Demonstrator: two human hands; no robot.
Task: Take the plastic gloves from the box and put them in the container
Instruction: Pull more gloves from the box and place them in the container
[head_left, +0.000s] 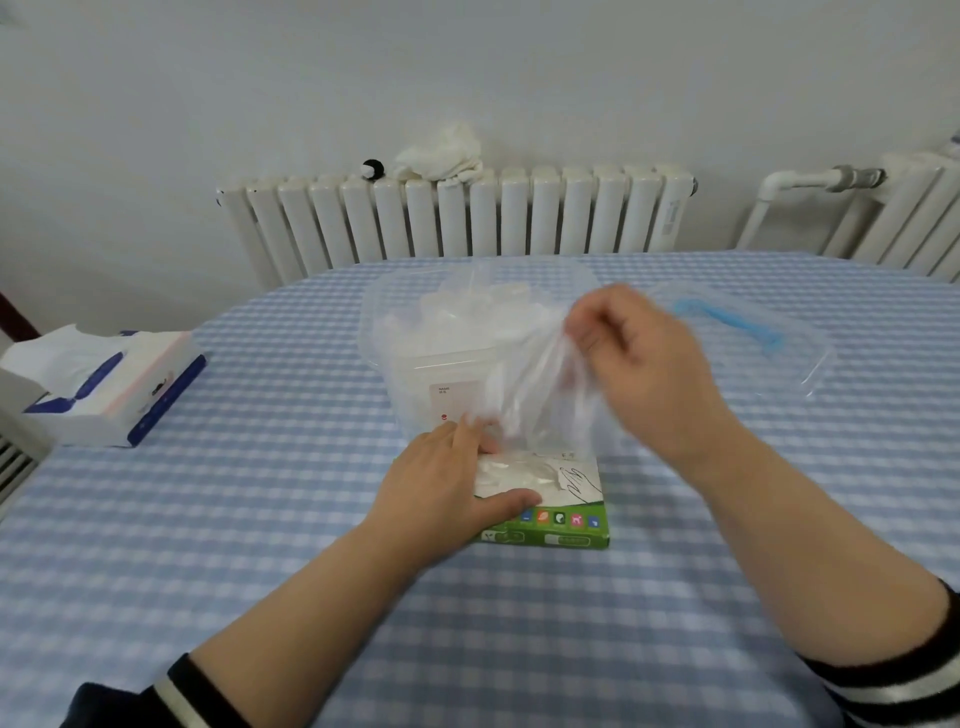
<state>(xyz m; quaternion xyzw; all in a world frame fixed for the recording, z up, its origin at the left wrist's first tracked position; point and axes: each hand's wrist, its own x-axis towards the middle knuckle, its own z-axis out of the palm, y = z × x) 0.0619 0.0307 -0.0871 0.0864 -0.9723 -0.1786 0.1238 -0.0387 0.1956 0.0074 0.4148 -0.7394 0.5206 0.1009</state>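
1. Striped sleeves, two, at the lower left and lower right corners of the frame; bare forearms run up from them toward centre.
2. Table (260, 519), covered in blue-and-white check cloth; fills the lower two thirds of the frame.
3. Left hand (441, 483), just below centre. Fingers extended and flat, thumb laid along the near edge; presses down on the box and steadies it. Curls round nothing.
4. Box (550, 525), green and white, lying flat at centre with a hand outline printed on top; further film shows at its opening beside the left fingertips.
5. Right hand (639, 358), raised right of centre and blurred. Fingers bunched, pinching the upper end of a plastic glove (535, 389).
6. Glove position relative to the grip: hangs down and to the left from the pinch, its lower end close over the box opening; whether it has fully left the box cannot be told.
7. Container (405, 332), clear plastic, standing just behind the box at upper centre; already holds crumpled gloves.
8. Lid (779, 358), clear with a blue handle, lying right of the container.
9. Step in hand, by judgement: drawing one glove out.
10. Next move calls for: lifting until the tail frees, carrying it back over the container rim, releasing; left hand to hold the box down.
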